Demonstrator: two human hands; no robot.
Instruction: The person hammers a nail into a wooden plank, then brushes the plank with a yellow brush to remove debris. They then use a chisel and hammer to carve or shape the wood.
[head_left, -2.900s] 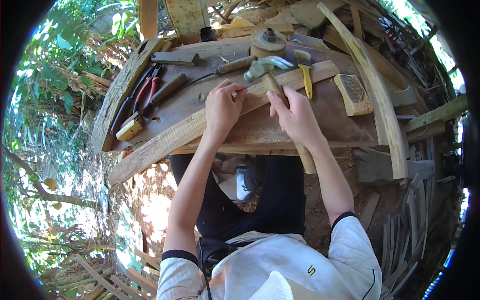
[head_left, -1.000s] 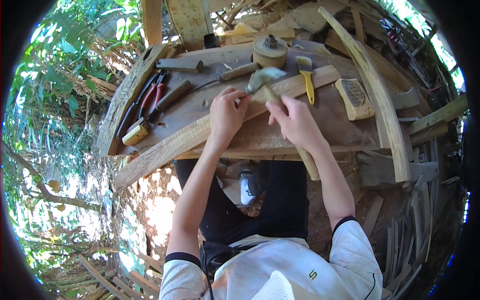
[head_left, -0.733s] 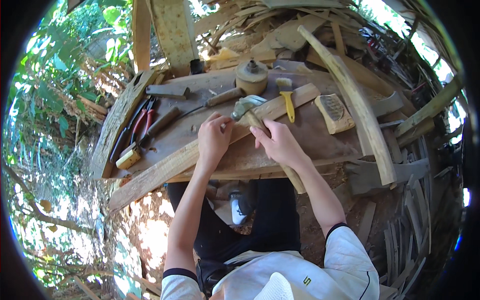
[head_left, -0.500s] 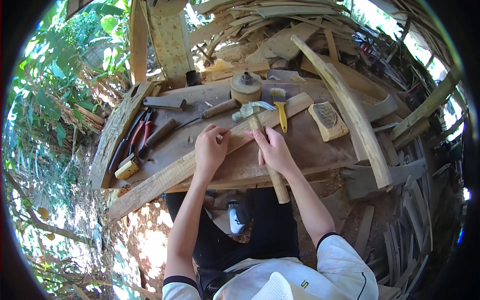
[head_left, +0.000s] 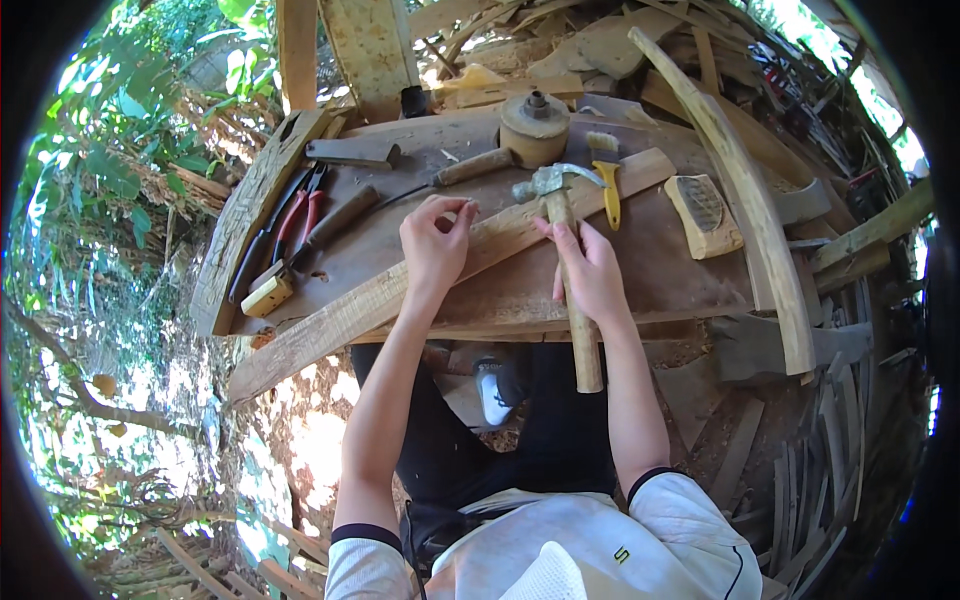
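Observation:
My right hand (head_left: 590, 268) is closed around the wooden handle of a claw hammer (head_left: 560, 205), its metal head upward over the plank. A long wooden plank (head_left: 350, 310) lies slantwise across the workbench, its near left end jutting past the front edge. Over the plank's far side, my left hand (head_left: 432, 250) is closed in a pinch, thumb and fingertips together. Something tiny may be between those fingertips, too small to name. Just right of the hammer head, a yellow-handled paintbrush (head_left: 610, 190) lies with its handle across the plank.
On the bench (head_left: 660, 250) are a round lidded pot (head_left: 534, 130), a handled tool (head_left: 475, 167), red-handled pliers (head_left: 298, 215) and a wooden block brush (head_left: 703, 217). A long curved pole (head_left: 740, 190) leans at the right. Wood scraps (head_left: 600, 45) pile up behind.
The whole view has shifted, so the bench sits higher and further right. My left hand has moved slightly left and away along the bench. The hammer stays in my right hand.

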